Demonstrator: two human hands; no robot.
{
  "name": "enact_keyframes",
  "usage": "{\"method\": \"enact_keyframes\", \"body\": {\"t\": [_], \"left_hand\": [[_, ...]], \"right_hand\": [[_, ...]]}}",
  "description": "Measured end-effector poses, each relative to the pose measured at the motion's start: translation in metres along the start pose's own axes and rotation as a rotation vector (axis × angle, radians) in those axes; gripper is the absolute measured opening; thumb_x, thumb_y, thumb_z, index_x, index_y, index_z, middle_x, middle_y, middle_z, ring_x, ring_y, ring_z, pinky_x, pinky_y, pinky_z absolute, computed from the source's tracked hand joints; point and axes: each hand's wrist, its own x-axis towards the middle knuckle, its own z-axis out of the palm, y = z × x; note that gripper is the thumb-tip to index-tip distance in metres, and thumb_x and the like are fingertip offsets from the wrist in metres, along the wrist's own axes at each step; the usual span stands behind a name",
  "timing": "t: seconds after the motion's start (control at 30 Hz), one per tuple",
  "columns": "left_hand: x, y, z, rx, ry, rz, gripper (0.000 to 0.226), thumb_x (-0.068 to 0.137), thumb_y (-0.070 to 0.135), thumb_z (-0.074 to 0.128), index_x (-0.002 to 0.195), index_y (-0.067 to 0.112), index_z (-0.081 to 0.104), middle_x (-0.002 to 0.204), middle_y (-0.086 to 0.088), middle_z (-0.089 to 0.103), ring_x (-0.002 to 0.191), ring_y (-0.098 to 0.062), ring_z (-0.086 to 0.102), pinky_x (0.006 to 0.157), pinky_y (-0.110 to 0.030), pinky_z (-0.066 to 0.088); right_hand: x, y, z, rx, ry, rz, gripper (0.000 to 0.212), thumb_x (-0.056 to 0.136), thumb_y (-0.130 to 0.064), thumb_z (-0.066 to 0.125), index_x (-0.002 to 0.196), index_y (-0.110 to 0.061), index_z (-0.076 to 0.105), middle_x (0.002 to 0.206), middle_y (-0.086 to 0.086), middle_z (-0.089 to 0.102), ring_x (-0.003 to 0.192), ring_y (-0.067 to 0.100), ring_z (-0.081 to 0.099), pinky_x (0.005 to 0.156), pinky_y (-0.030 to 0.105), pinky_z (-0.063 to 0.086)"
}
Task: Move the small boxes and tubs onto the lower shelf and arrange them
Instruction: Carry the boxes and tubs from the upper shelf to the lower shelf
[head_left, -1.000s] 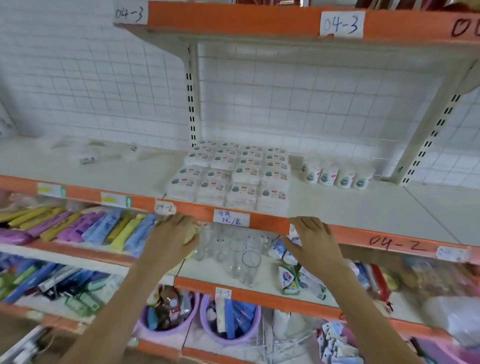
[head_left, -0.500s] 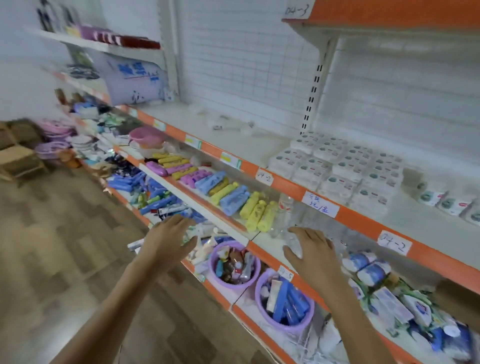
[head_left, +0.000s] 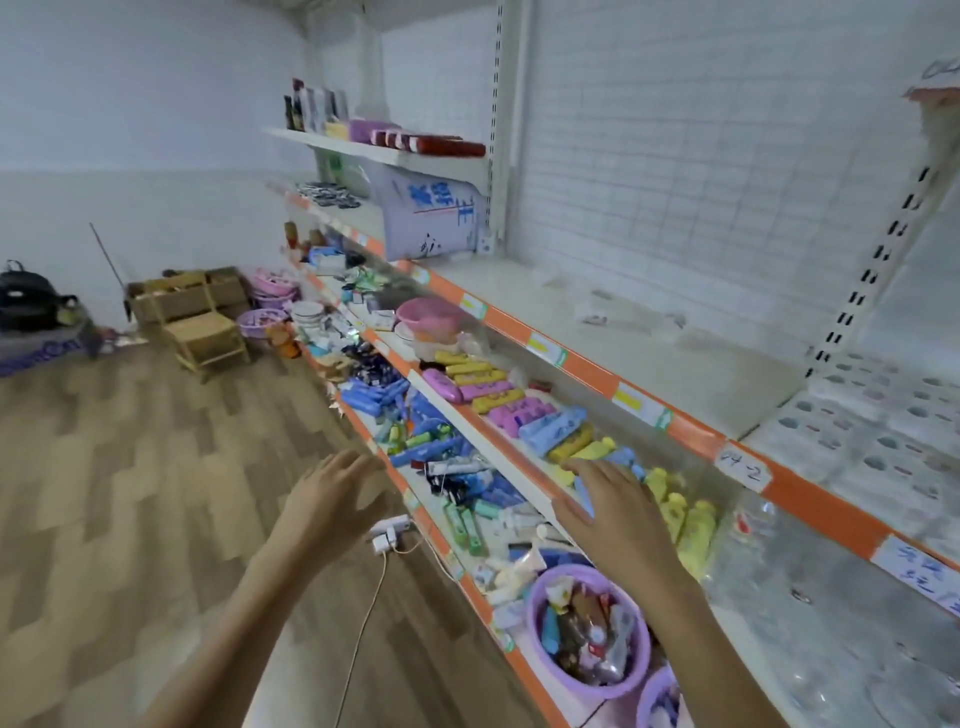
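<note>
Head view, left hand (head_left: 332, 493) and right hand (head_left: 613, 512) spread flat, fingers apart, holding nothing

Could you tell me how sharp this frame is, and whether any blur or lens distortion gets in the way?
Head view: motion blur smears the left hand most, also the right hand and the white boxes at the right edge. The wide-angle lens bows the shelf upright. Lighting is soft and even, with no hard shadows; the clear glasses look hazy.
</note>
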Motion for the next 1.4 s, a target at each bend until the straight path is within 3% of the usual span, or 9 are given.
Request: {"method": "enact_keyframes", "body": {"t": [0.27,0.47,0.67,0.8,1.0,1.17,1.4], "left_hand": [[0.117,-0.071,0.006,0.006,-0.042,0.077,0.037,0.086,0.032,0.059,0.122,0.021,0.057,0.12,0.002,0.059,0.111,-0.018,0.053,0.09,-0.032,0.043],[0.199,-0.09,0.036,-0.027,-0.082,0.167,0.036,0.087,0.033,0.057,0.122,0.022,0.056,0.119,0.004,0.058,0.107,-0.014,0.055,0.083,-0.027,0.043],[0.293,-0.081,0.071,-0.045,-0.093,0.237,0.036,0.09,0.036,0.054,0.123,0.024,0.054,0.12,0.007,0.056,0.107,-0.012,0.054,0.075,-0.02,0.038],[0.359,-0.077,0.091,-0.042,-0.078,0.262,0.033,0.089,0.035,0.055,0.121,0.025,0.055,0.119,0.008,0.055,0.106,-0.009,0.053,0.075,-0.015,0.035],[0.47,-0.053,0.099,-0.02,-0.017,0.281,0.036,0.089,0.033,0.056,0.123,0.023,0.056,0.123,0.006,0.056,0.109,-0.012,0.054,0.082,-0.023,0.04],[0.542,-0.027,0.13,-0.074,-0.039,0.347,0.034,0.087,0.034,0.057,0.115,0.017,0.061,0.114,0.001,0.06,0.105,-0.02,0.057,0.086,-0.029,0.042],[0.616,0.014,0.184,-0.159,-0.144,0.365,0.039,0.087,0.035,0.059,0.122,0.019,0.054,0.113,0.001,0.056,0.102,-0.015,0.056,0.082,-0.028,0.043]], "right_hand": [[0.121,-0.025,0.039,-0.001,0.053,0.083,0.038,0.09,-0.036,0.051,0.125,-0.022,0.05,0.123,-0.003,0.056,0.117,0.019,0.046,0.095,0.03,0.034],[0.182,-0.005,0.053,-0.031,0.048,0.178,0.049,0.084,-0.049,0.042,0.122,-0.02,0.054,0.122,-0.003,0.057,0.115,0.021,0.05,0.094,0.032,0.038],[0.255,0.043,0.059,-0.055,0.112,0.225,0.043,0.083,-0.042,0.047,0.12,-0.022,0.056,0.117,-0.004,0.059,0.11,0.021,0.052,0.09,0.032,0.04],[0.319,0.08,0.063,-0.052,0.171,0.191,0.057,0.075,-0.053,0.033,0.114,-0.021,0.06,0.113,-0.004,0.063,0.107,0.022,0.056,0.088,0.035,0.043],[0.41,0.145,0.043,-0.024,0.193,0.218,0.039,0.087,-0.035,0.055,0.124,-0.022,0.053,0.123,-0.003,0.057,0.116,0.019,0.049,0.096,0.033,0.037],[0.428,0.201,0.03,-0.009,0.239,0.302,0.039,0.088,-0.028,0.055,0.127,-0.02,0.05,0.126,-0.004,0.054,0.118,0.017,0.044,0.097,0.031,0.036],[0.43,0.235,0.035,0.061,0.097,0.372,0.045,0.087,-0.02,0.054,0.131,-0.028,0.044,0.132,-0.012,0.045,0.124,0.009,0.035,0.101,0.025,0.03]]}}
